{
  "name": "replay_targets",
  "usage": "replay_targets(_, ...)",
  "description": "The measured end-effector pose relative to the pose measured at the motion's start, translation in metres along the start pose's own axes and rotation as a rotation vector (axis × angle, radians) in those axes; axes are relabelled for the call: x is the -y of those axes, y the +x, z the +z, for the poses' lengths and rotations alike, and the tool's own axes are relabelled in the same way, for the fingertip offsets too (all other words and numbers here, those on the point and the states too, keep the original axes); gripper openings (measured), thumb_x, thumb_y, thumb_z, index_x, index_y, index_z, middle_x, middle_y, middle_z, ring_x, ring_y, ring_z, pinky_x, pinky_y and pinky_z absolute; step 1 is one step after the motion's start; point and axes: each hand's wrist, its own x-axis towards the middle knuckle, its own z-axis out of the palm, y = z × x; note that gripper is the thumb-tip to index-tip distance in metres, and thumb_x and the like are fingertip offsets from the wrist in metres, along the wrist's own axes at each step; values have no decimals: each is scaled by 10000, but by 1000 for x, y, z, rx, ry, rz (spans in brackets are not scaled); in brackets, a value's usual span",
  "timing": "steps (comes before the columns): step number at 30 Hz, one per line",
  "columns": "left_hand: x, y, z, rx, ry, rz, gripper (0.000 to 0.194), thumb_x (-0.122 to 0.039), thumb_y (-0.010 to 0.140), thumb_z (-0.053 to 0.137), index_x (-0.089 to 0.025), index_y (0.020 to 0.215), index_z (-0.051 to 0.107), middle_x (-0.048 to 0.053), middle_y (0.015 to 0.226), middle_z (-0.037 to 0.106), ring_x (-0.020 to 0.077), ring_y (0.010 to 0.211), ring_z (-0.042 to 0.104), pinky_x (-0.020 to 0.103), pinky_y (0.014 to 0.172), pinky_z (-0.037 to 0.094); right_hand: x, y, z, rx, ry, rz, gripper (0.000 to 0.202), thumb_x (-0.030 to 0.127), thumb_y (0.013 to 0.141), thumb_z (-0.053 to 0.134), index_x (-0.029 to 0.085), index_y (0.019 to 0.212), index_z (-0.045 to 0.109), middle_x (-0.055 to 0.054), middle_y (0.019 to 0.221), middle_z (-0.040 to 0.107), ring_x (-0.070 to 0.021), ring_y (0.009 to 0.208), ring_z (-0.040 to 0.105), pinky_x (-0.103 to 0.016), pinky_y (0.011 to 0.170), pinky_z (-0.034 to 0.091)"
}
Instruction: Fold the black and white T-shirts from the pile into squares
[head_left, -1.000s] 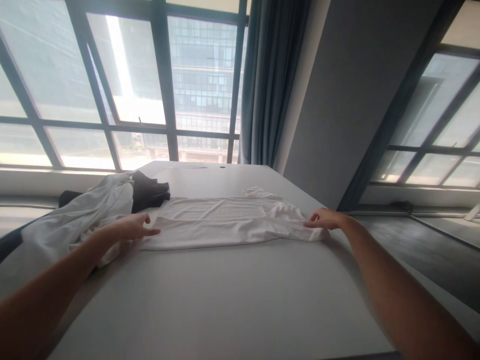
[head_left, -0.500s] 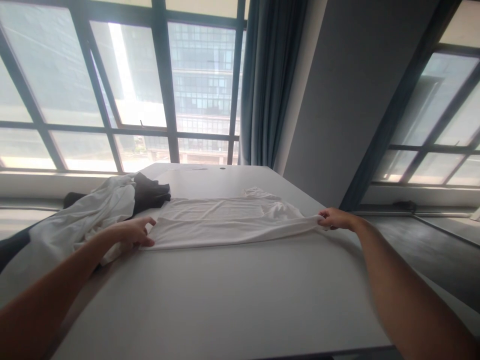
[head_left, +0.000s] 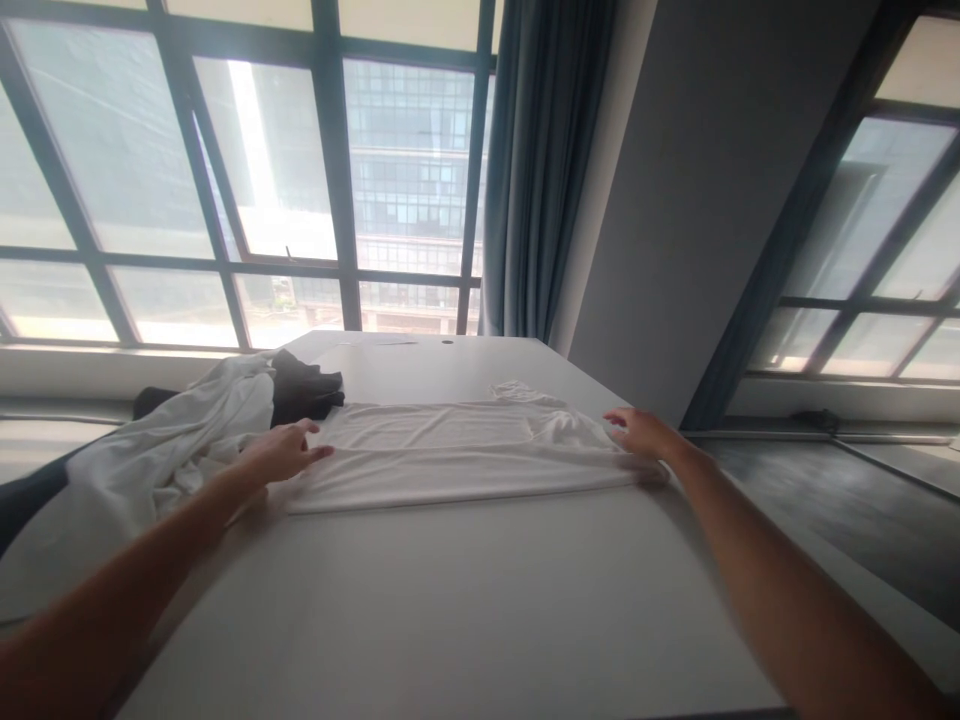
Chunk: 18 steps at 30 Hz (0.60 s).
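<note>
A white shirt [head_left: 450, 462] lies flat across the table, its near part folded over into a long strip. Bunched, wrinkled cloth shows at its right end, towards the back. My left hand [head_left: 281, 452] hovers at the shirt's left end, thumb and fingers apart, with nothing in it. At the right end, my right hand [head_left: 637, 434] is over the shirt's edge with its fingers apart, holding nothing. Whether its lower fingers touch the cloth is hard to make out.
Left of the shirt lies a heap of white clothing [head_left: 172, 440] with a dark garment [head_left: 307, 388] beside it. The white table [head_left: 465, 600] reaches back towards the windows. A blue-grey curtain [head_left: 532, 180] hangs beside a grey pillar [head_left: 675, 200].
My right hand has let go of the shirt's near right corner and moved left and slightly away. My left hand has lifted off the near left corner and shifted farther back.
</note>
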Motion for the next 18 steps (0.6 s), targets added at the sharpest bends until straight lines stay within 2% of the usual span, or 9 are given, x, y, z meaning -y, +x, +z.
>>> replay_targets(2, -12, 2, 14, -117, -15, 189, 721, -660, 854, 389, -110, 1251, 632, 195, 1182, 706, 329, 1078, 659, 415, 959, 486, 26, 2, 17, -91, 36, -128, 474, 326, 880, 540, 185, 1323, 631, -117, 1386, 612, -264, 1273, 564, -366, 1112, 395)
replay_targets(4, -22, 2, 29, -82, -29, 346, 710, -628, 911, 299, -132, 1313, 611, 179, 1372, 617, 306, 1256, 573, 403, 1079, 409, 44, 2, 36, -68, 45, -189, 511, 402, 941, 474, 204, 1404, 561, -92, 1465, 548, -247, 1361, 486, -375, 1164, 338)
replay_targets(6, -26, 2, 41, 26, 28, 382, 730, -610, 934, 259, -144, 1430, 523, 149, 1530, 471, 288, 1423, 410, 426, 1176, 289, 50, 3, 54, 23, 12, -179, 557, 447, 970, 426, 192, 1461, 497, -92, 1537, 462, -238, 1435, 394, -394, 1201, 280)
replay_targets(9, -24, 1, 51, 154, 142, 310, 751, -596, 953, 225, -160, 1549, 358, 111, 1636, 262, 280, 1520, 209, 496, 1217, 159, 45, 6, 68, 146, -59, -85, 625, 521, 994, 344, 188, 1520, 412, -99, 1612, 319, -255, 1498, 268, -473, 1224, 205)
replay_targets(11, -20, 1, 51, 185, 171, 292, 752, -600, 961, 216, -172, 1572, 307, 102, 1646, 218, 276, 1529, 171, 499, 1219, 137, 37, 10, 69, 181, -84, -56, 656, 568, 988, 332, 213, 1537, 383, -93, 1626, 280, -272, 1505, 243, -516, 1219, 191)
replay_targets(13, -17, 0, 49, 204, 178, 297, 760, -616, 959, 224, -180, 1578, 292, 103, 1646, 210, 277, 1530, 169, 487, 1218, 141, 31, 12, 65, 208, -85, -68, 692, 600, 964, 378, 209, 1535, 390, -106, 1619, 300, -284, 1498, 261, -515, 1215, 206)
replay_targets(18, -16, -7, 29, 320, 153, 316, 882, -710, 887, 362, -152, 1568, 316, 145, 1641, 232, 319, 1520, 192, 474, 1207, 185, 23, 5, 39, 295, -29, -115, 785, 669, 814, 593, 190, 1434, 547, -144, 1549, 431, -329, 1447, 366, -471, 1183, 307)
